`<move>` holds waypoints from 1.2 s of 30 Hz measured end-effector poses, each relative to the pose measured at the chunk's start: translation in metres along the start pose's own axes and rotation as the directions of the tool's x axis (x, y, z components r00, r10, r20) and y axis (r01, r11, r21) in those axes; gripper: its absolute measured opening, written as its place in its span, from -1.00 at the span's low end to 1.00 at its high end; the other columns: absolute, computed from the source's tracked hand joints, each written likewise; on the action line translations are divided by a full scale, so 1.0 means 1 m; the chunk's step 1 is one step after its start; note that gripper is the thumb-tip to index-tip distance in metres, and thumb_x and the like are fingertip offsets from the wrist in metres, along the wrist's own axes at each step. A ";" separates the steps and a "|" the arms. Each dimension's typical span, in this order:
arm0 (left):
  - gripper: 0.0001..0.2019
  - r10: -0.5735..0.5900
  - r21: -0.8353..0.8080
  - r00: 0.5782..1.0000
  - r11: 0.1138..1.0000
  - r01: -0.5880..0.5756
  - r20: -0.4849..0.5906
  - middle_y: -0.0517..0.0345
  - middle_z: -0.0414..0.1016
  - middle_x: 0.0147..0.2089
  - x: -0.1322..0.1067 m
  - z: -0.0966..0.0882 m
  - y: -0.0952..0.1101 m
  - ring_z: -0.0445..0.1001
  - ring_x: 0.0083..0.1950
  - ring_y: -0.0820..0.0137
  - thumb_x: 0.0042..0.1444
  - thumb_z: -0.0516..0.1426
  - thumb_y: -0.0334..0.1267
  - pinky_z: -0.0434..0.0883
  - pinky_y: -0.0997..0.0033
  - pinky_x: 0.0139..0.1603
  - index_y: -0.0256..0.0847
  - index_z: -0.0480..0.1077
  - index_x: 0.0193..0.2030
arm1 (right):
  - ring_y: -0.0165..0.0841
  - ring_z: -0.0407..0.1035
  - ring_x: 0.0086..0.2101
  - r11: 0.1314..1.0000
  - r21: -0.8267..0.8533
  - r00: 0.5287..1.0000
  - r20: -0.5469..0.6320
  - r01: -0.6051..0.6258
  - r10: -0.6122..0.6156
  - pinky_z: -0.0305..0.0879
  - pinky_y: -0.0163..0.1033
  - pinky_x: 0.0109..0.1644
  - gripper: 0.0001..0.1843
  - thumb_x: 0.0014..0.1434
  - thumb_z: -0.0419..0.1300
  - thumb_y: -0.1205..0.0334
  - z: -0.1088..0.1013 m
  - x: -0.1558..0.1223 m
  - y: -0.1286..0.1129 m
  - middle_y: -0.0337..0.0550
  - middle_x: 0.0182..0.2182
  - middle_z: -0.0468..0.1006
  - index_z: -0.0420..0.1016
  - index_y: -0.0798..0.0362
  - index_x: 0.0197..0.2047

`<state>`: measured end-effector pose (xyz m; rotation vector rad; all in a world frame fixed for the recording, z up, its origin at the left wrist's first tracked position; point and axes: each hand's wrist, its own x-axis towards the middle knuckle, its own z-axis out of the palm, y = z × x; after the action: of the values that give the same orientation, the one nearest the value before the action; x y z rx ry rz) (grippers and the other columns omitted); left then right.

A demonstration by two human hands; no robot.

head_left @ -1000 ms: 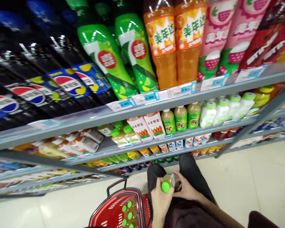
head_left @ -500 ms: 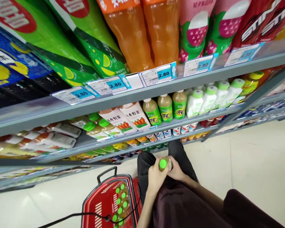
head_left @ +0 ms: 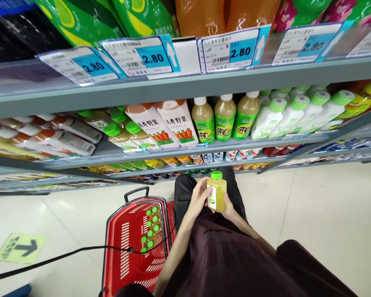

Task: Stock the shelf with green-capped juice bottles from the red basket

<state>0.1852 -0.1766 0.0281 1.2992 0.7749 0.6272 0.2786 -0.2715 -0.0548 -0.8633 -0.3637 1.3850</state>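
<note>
Between my two hands, above my lap, is a juice bottle (head_left: 220, 195) with a green cap, yellow-green contents and a white label. My left hand (head_left: 199, 195) grips its left side, the thumb lying on the label. Around its lower right side wraps my right hand (head_left: 229, 207). The bottle stands nearly upright with its cap towards the shelf. To my left on the floor, a red shopping basket (head_left: 113, 258) holds several green-capped bottles (head_left: 150, 234) grouped along its right side.
Ahead runs a grey shelf (head_left: 185, 87) with price tags. Below it stand carrot juice cartons (head_left: 177, 123), green-labelled bottles (head_left: 225, 119) and white bottles (head_left: 270, 117). A black cord (head_left: 80, 250) crosses the basket. A yellow arrow sign (head_left: 20, 248) lies on the floor at left.
The juice bottle has turned from cap towards me to nearly upright, so its label and side now show. My hands have shifted around it, and the view has tilted and moved closer to the shelf.
</note>
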 end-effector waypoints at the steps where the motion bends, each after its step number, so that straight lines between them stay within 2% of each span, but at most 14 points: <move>1: -0.50 -0.050 -0.058 0.998 0.997 0.053 0.040 -0.03 0.50 0.07 -0.003 0.002 -0.002 0.48 -0.24 0.41 0.25 0.22 0.04 0.41 0.53 -0.38 -0.15 0.31 0.23 | -0.08 0.60 -0.40 0.999 0.024 1.000 0.000 -0.027 0.027 0.43 -0.19 -0.59 -0.06 -0.01 0.14 -0.63 0.002 0.000 -0.007 0.03 -0.40 0.68 0.57 0.08 0.00; 2: -0.44 -0.078 -0.099 0.995 0.992 0.084 0.067 -0.03 0.50 0.10 -0.005 0.004 -0.002 0.47 -0.29 0.44 0.24 0.23 0.03 0.36 0.57 -0.46 -0.12 0.25 0.28 | -0.05 0.62 -0.36 0.998 0.037 0.998 -0.001 -0.059 0.059 0.49 -0.15 -0.54 -0.07 0.00 0.12 -0.64 0.003 -0.001 -0.013 0.03 -0.39 0.69 0.59 0.07 -0.02; 4: -0.35 -0.066 -0.149 0.995 0.986 0.077 0.075 -0.06 0.46 0.19 -0.010 0.007 -0.002 0.49 -0.24 0.42 0.20 0.27 0.03 0.34 0.60 -0.50 -0.08 0.20 0.35 | -0.01 0.63 -0.29 0.993 0.050 0.994 -0.020 -0.109 0.110 0.57 -0.06 -0.42 -0.09 0.02 0.07 -0.65 0.006 -0.001 -0.025 0.02 -0.37 0.70 0.62 0.04 -0.08; 7: -0.29 0.006 -0.189 0.999 0.982 0.003 0.050 -0.10 0.41 0.26 -0.012 0.010 -0.001 0.53 -0.04 0.29 0.16 0.31 0.04 0.44 0.57 -0.38 -0.08 0.18 0.37 | 0.02 0.63 -0.23 0.989 0.074 0.991 -0.029 -0.130 0.133 0.61 0.06 -0.28 -0.09 0.05 -0.01 -0.65 0.010 0.001 -0.037 0.02 -0.33 0.72 0.63 0.03 -0.10; 10: -0.27 0.030 -0.207 0.999 0.978 -0.021 0.040 -0.14 0.40 0.24 -0.010 0.008 -0.002 0.53 0.00 0.25 0.15 0.33 0.03 0.47 0.55 -0.34 -0.12 0.19 0.37 | 0.06 0.63 -0.19 0.987 0.097 0.991 -0.009 -0.132 0.133 0.62 0.13 -0.24 -0.09 0.05 0.02 -0.64 0.013 0.004 -0.040 0.04 -0.32 0.72 0.63 0.06 -0.09; 14: -0.29 0.023 -0.201 0.999 0.980 -0.016 0.030 -0.14 0.39 0.22 -0.009 0.002 -0.006 0.53 0.02 0.25 0.16 0.32 0.02 0.47 0.57 -0.36 -0.13 0.19 0.36 | 0.06 0.62 -0.12 0.987 0.107 0.991 -0.044 -0.123 0.128 0.62 0.09 -0.20 -0.12 0.05 0.08 -0.61 0.015 0.007 -0.037 0.05 -0.29 0.72 0.63 0.07 -0.11; 17: -0.33 0.042 -0.201 0.999 0.979 -0.045 -0.016 -0.06 0.44 0.15 -0.009 -0.003 -0.010 0.52 0.10 0.25 0.16 0.33 -0.02 0.53 0.44 -0.08 -0.14 0.22 0.33 | 0.01 0.61 -0.09 0.990 0.102 0.984 -0.141 -0.094 0.108 0.60 0.01 -0.15 -0.21 0.07 0.17 -0.53 0.015 0.010 -0.033 0.00 -0.24 0.73 0.63 0.06 -0.08; 20: -0.35 0.051 -0.195 0.996 0.979 -0.064 -0.073 -0.03 0.46 0.12 -0.011 -0.006 -0.013 0.52 0.15 0.25 0.16 0.34 -0.05 0.48 0.30 0.16 -0.15 0.25 0.32 | -0.03 0.61 -0.11 0.994 0.082 0.976 -0.200 -0.076 0.091 0.61 -0.03 -0.16 -0.26 0.05 0.27 -0.46 0.016 0.012 -0.031 -0.05 -0.22 0.73 0.62 0.04 -0.05; 24: -0.34 0.051 -0.113 0.994 0.992 -0.062 -0.098 -0.10 0.43 0.21 -0.011 -0.008 -0.015 0.49 0.19 0.22 0.15 0.35 -0.07 0.44 0.23 0.24 -0.19 0.28 0.32 | -0.07 0.60 -0.11 0.999 -0.035 0.985 -0.173 -0.031 0.025 0.61 -0.04 -0.21 -0.29 0.07 0.34 -0.37 0.021 0.012 -0.031 -0.09 -0.11 0.71 0.56 -0.01 0.09; 27: -0.33 0.076 -0.111 0.989 0.990 -0.091 -0.130 -0.08 0.45 0.16 -0.011 -0.007 -0.016 0.50 0.16 0.23 0.11 0.37 -0.08 0.45 0.24 0.22 -0.18 0.30 0.31 | -0.07 0.59 -0.06 0.998 -0.067 0.980 -0.198 0.010 -0.024 0.59 -0.04 -0.11 -0.34 0.10 0.32 -0.39 0.024 0.010 -0.032 -0.07 -0.08 0.71 0.60 0.01 0.00; 30: -0.28 0.064 -0.170 0.984 0.981 -0.093 -0.168 -0.06 0.46 0.16 -0.011 -0.007 -0.014 0.48 0.21 0.21 0.10 0.38 -0.05 0.43 0.22 0.25 -0.14 0.26 0.35 | -0.05 0.59 -0.04 1.000 -0.008 0.979 -0.202 -0.027 0.025 0.56 -0.03 -0.06 -0.29 0.08 0.27 -0.47 0.025 0.010 -0.032 -0.03 -0.14 0.73 0.63 0.03 -0.09; 32: -0.25 0.021 -0.234 0.991 0.971 -0.052 -0.132 -0.10 0.42 0.26 -0.013 -0.007 -0.011 0.43 0.30 0.16 0.09 0.39 -0.02 0.38 0.18 0.32 -0.14 0.25 0.37 | -0.05 0.60 -0.07 0.997 0.029 0.979 -0.189 -0.068 0.072 0.55 -0.04 -0.08 -0.27 0.04 0.28 -0.50 0.025 0.009 -0.032 -0.05 -0.20 0.74 0.63 0.03 -0.11; 36: -0.20 -0.084 -0.366 0.993 0.925 0.107 0.078 -0.15 0.44 0.30 -0.018 -0.009 -0.006 0.42 0.32 0.06 0.01 0.41 0.08 0.41 0.14 0.29 -0.19 0.30 0.32 | -0.11 0.63 -0.22 0.989 0.001 0.977 -0.155 -0.145 0.143 0.54 -0.12 -0.22 -0.29 0.01 0.30 -0.50 0.021 0.007 -0.029 -0.11 -0.38 0.72 0.66 0.05 -0.22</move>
<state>0.1670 -0.1859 0.0239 0.9244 0.6292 0.6173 0.2854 -0.2568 -0.0224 -1.0149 -0.1913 1.4393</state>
